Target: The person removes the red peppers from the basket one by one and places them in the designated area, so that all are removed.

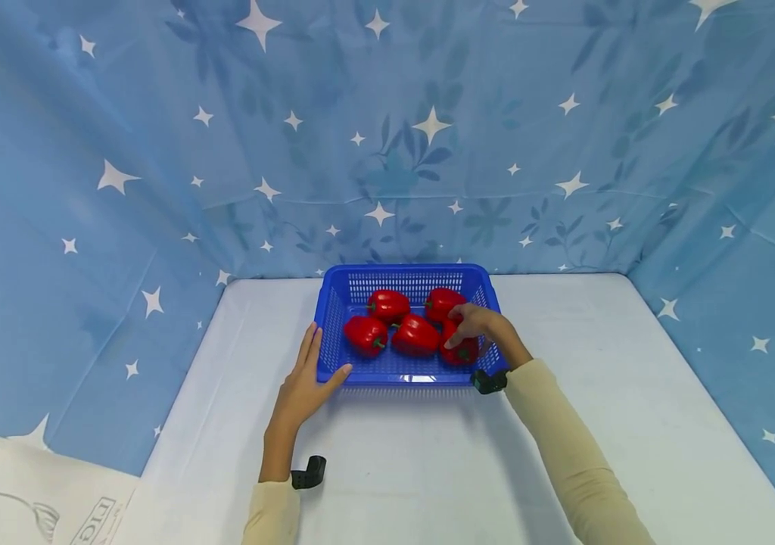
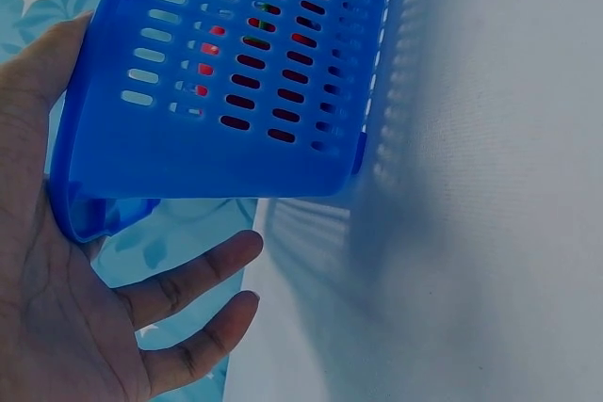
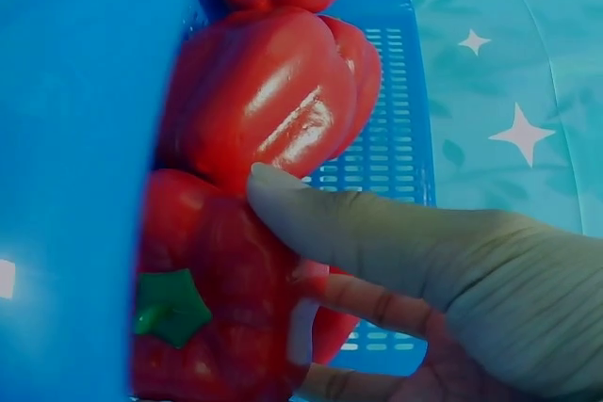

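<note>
A blue plastic basket point(image 1: 367, 375) holds several red bell peppers point(image 1: 416, 336) with green stems. At its left front corner rests my left hand point(image 1: 302, 391), fingers straight and spread; in the left wrist view this hand point(image 2: 47, 298) touches the basket point(image 2: 217, 162) at the rim, two fingertips hanging free below. Inside the basket at the right, my right hand point(image 1: 481, 324) grips the front right pepper point(image 1: 459, 354). In the right wrist view the thumb of the right hand point(image 3: 480, 280) lies on that pepper point(image 3: 221, 251), fingers on its far side, partly hidden.
The basket stands near the back of a white table point(image 1: 387, 469). Blue curtain cloth point(image 1: 387, 151) with white stars hangs behind and at both sides. Printed pale cloth point(image 1: 33, 499) lies at the lower left. A black wrist device point(image 1: 310, 473) sits below my left hand.
</note>
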Demonstrator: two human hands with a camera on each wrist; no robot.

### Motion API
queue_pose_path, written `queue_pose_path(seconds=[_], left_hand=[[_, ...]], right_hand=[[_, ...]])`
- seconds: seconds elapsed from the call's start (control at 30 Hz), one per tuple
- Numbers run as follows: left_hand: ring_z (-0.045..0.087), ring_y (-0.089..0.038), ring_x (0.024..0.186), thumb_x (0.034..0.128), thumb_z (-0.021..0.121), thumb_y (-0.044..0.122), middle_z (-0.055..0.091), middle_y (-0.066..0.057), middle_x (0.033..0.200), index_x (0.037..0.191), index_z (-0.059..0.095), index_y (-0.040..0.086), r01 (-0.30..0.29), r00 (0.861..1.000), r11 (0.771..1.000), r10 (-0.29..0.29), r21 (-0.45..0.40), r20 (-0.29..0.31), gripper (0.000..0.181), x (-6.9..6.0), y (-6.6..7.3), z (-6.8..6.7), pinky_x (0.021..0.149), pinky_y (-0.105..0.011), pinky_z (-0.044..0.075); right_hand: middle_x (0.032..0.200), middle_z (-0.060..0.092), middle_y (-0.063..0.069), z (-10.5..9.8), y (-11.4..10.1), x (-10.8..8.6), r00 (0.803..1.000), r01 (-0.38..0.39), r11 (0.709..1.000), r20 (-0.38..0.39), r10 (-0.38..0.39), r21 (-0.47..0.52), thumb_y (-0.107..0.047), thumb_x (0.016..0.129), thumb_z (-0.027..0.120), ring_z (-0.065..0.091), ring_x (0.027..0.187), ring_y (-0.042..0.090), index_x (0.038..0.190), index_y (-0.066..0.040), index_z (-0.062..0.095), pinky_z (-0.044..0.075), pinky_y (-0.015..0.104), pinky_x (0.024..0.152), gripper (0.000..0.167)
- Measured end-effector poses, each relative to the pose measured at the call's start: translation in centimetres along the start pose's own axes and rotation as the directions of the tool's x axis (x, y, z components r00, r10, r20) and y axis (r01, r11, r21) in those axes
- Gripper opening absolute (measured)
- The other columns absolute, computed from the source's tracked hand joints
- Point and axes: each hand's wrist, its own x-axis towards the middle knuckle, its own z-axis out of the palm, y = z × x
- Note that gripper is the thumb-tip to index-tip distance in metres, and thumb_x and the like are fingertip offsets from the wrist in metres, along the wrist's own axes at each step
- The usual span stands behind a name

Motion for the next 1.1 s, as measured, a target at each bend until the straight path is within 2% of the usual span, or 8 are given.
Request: queue_pose_path(seconds=[0.2,0.37,0.67,0.93,1.1], left_hand=[[0.032,-0.045,0.143,0.0848,0.054,0.071,-0.004,0.014,0.165,0.158,0.008,0.027,0.003,1.0,1.0,-0.003,-0.009,0.004,0.098,-0.2,0.1,0.1,0.097,-0.068,0.042],[0.033,-0.045,0.143,0.0852,0.054,0.071,-0.005,0.015,0.165,0.158,0.006,0.027,0.006,1.0,1.0,-0.006,-0.007,0.006,0.098,-0.3,0.1,0.0,0.097,-0.068,0.042],[0.032,-0.045,0.143,0.085,0.055,0.071,-0.004,0.013,0.165,0.158,0.007,0.027,0.009,1.0,1.0,-0.008,-0.013,0.004,0.098,-0.3,0.1,0.1,0.098,-0.069,0.041],[0.031,-0.046,0.143,0.0854,0.052,0.072,-0.005,0.014,0.165,0.158,0.007,0.027,0.006,1.0,1.0,-0.006,-0.014,0.004,0.097,-0.1,0.1,0.0,0.097,-0.069,0.041],[0.029,-0.045,0.144,0.0854,0.054,0.071,-0.004,0.012,0.165,0.158,0.007,0.026,0.008,1.0,1.0,-0.008,-0.016,0.006,0.097,-0.2,0.2,-0.1,0.098,-0.069,0.039]], right_hand=[[0.147,0.033,0.027,0.1,0.2,-0.3,1.0,0.027,0.999,-0.008,-0.027,-0.029,-0.011,0.077,0.08,0.042,0.129,0.052,0.146,-0.006,0.038,0.06,0.049,0.072,0.081],[0.147,0.033,0.026,-0.1,0.4,-0.5,0.999,0.047,0.999,-0.002,-0.047,-0.02,-0.013,0.078,0.08,0.043,0.129,0.051,0.146,-0.007,0.038,0.06,0.049,0.075,0.081],[0.145,0.036,0.027,-0.5,0.2,-1.6,0.997,0.078,0.997,0.003,-0.078,-0.011,-0.013,0.079,0.08,0.047,0.126,0.051,0.145,-0.006,0.039,0.06,0.049,0.073,0.078],[0.15,0.03,0.027,-0.9,0.4,-2.3,0.993,0.107,0.992,0.033,-0.109,0.059,-0.015,0.08,0.078,0.046,0.127,0.051,0.147,-0.007,0.036,0.057,0.055,0.082,0.08],[0.153,0.025,0.027,-1.2,1.1,-2.4,0.986,0.143,0.976,0.063,-0.155,0.165,-0.017,0.081,0.077,0.043,0.13,0.052,0.15,-0.009,0.031,0.053,0.057,0.088,0.083]])
